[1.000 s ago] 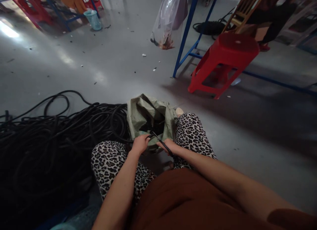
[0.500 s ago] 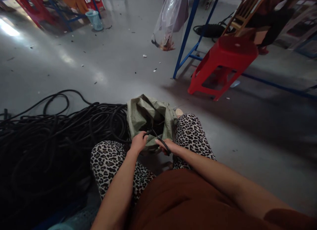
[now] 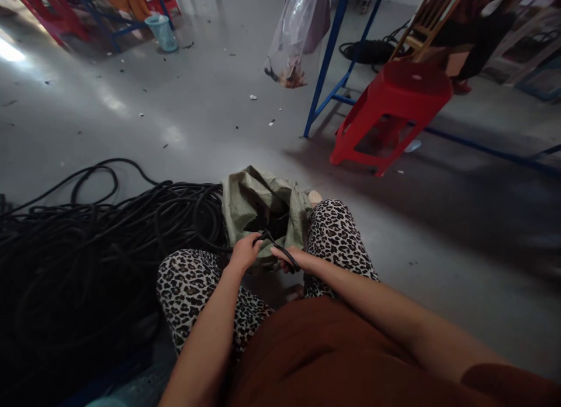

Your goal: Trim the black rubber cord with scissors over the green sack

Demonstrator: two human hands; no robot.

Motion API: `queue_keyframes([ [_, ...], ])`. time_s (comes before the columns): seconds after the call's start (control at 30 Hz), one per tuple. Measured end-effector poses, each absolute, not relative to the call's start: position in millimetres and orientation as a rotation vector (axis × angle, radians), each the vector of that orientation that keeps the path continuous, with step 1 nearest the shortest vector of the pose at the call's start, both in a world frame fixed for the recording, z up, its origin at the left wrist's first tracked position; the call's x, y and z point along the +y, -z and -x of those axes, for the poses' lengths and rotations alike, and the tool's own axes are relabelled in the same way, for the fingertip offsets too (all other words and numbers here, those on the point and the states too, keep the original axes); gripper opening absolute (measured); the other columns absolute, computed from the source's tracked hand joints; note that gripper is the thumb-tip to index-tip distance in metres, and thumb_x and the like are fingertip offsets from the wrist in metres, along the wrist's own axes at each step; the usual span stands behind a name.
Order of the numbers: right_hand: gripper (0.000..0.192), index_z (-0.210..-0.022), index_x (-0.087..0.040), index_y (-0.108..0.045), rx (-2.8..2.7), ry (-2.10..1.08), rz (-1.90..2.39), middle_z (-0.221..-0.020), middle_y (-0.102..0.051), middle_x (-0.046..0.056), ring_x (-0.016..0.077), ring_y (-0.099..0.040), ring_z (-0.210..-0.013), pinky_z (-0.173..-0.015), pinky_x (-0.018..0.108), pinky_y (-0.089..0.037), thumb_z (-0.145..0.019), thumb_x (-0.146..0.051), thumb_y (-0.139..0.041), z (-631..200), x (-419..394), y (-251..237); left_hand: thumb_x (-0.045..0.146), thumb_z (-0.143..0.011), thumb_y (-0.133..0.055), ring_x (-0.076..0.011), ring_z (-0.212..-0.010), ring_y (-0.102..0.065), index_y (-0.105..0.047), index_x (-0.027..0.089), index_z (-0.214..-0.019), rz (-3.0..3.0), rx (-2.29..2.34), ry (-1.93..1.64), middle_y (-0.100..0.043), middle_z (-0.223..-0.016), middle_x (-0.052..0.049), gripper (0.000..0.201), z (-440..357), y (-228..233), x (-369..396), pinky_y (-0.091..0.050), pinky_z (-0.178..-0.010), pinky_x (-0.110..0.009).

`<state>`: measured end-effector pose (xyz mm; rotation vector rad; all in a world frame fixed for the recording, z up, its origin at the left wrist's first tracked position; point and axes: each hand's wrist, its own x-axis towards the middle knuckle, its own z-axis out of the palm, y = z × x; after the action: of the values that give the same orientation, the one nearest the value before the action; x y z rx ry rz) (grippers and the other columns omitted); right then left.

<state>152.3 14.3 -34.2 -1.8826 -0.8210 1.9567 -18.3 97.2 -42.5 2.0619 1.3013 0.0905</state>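
Observation:
My left hand is closed on the end of a black rubber cord that trails in from the left. In my right hand is a pair of scissors with dark handles, its blades pointing up and left. The blades meet the short end of cord beyond my left fingers; whether they are fully closed is too small to tell. Below both hands, between my knees, an olive woven sack stands with its mouth open. Dark pieces lie inside it, hard to make out.
A large tangled heap of black cord spreads on the floor to the left. Ahead stand a red plastic stool, a blue metal table leg and a hanging clear plastic bag. A light blue basket sits farther off; a seated person's legs show at upper right.
The scissor blades have shifted slightly left, onto the cord by my left fingers. My left hand keeps its hold, and the whole view has shifted a little.

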Motion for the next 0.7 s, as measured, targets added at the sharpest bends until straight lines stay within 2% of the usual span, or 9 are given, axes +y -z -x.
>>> queue_keyframes([
  [0.3,0.043,-0.078,-0.012,-0.06,-0.785,-1.984,1.915,-0.053,-0.057,0.001,0.0098,-0.053,-0.042,-0.04,0.016,-0.039,-0.09,-0.051,-0.051,-150.3,17.3,27.1,0.03,-0.087,-0.048,-0.0189,-0.101,-0.062,-0.065,0.02,-0.111,-2.074,1.248,-0.085,-0.069,-0.111,-0.006,0.03,19.8,44.0,96.5,-0.047,-0.09,-0.03],
  [0.7,0.044,-0.084,-0.011,-0.062,-0.793,-1.996,1.919,-0.052,-0.055,-0.001,0.0084,-0.051,-0.043,-0.039,0.015,-0.037,-0.088,-0.053,-0.052,-152.4,16.2,24.1,0.028,-0.087,-0.051,-0.0197,-0.109,-0.06,-0.066,0.02,-0.114,-2.065,1.209,-0.029,-0.067,-0.117,-0.006,0.032,20.7,42.5,96.8,-0.045,-0.097,-0.031],
])
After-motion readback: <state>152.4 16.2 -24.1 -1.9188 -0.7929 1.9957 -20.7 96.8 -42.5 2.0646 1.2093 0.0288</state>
